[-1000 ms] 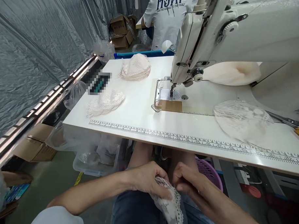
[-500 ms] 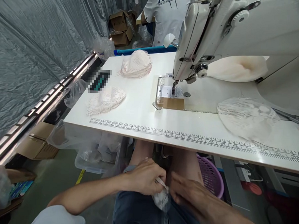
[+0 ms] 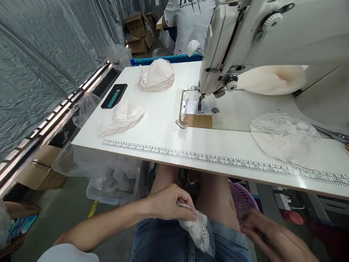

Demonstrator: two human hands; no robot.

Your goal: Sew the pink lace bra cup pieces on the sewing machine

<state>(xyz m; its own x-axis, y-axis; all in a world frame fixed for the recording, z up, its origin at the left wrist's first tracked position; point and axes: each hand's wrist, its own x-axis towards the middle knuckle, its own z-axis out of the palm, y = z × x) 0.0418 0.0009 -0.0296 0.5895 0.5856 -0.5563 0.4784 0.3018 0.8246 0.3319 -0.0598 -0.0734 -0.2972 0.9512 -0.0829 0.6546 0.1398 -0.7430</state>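
Over my lap, my left hand [image 3: 174, 203] pinches a small white lace piece [image 3: 198, 229] whose scalloped edge hangs down to the right. My right hand [image 3: 257, 227] is away to the right, beside my knee and close to the purple basket [image 3: 242, 196]; motion smears its fingers, so I cannot tell what is in them. On the white table, one lace pile [image 3: 122, 118] lies at the left and another lace pile [image 3: 157, 75] farther back. A sheer lace piece [image 3: 283, 136] rests flat to the right of the sewing machine's needle [image 3: 200, 103].
The sewing machine [image 3: 223, 48] overhangs the table [image 3: 160, 134]. A phone [image 3: 114, 95] lies near the left edge, scissors [image 3: 334, 134] at the far right. A clear plastic bin [image 3: 112, 195] sits below the table. Behind it, a person in a white shirt [image 3: 192, 24] faces away.
My right hand has moved away to the right, from beside my left hand toward the basket. The lace piece in my left hand now hangs more spread out.
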